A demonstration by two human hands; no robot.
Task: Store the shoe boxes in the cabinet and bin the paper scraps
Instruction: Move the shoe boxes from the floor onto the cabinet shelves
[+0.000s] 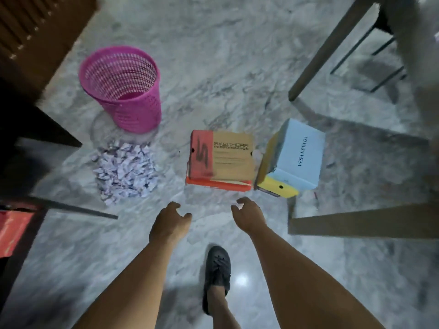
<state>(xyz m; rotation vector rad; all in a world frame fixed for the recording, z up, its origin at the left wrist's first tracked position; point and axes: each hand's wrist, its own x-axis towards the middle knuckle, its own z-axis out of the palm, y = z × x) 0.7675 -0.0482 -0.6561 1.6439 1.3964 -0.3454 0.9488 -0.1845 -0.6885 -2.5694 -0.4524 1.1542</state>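
Marble-patterned grey floor (237, 55) fills the view, glossy enough to show a small bright glare near the bottom; on it, left of centre, stands a pink perforated waste bin (122, 89), upright, nothing visible inside it; just in front of the bin lies a heap of crumpled white paper scraps (124, 172), close to the bin's base but apart from it. To the right of the heap, well apart, sits a tan and red shoe box (221, 160) printed with a Skechers logo, resting on top of an orange box (217, 184) whose edge shows beneath it; just beside that stack, further right, a pale blue shoe box (300, 154) lettered VERANEVADA lies tilted on a yellow box (278, 187) — whether the two stacks touch cannot be told.

Both hands reach forward and down, bare-armed; the left hand (169, 220) hovers over the floor short of the Skechers box, fingers loosely curled and grasping nothing; the right hand (248, 214) hangs just short of the orange box's near edge, fingers likewise relaxed and released, touching nothing. Between the forearms a foot in a dark shoe (217, 269) stands on the floor.

Dark wooden furniture (31, 36) — slatted at the top — occupies the left edge; something red (14, 231) shows low on the left; brown table legs (332, 46) frame the right side.
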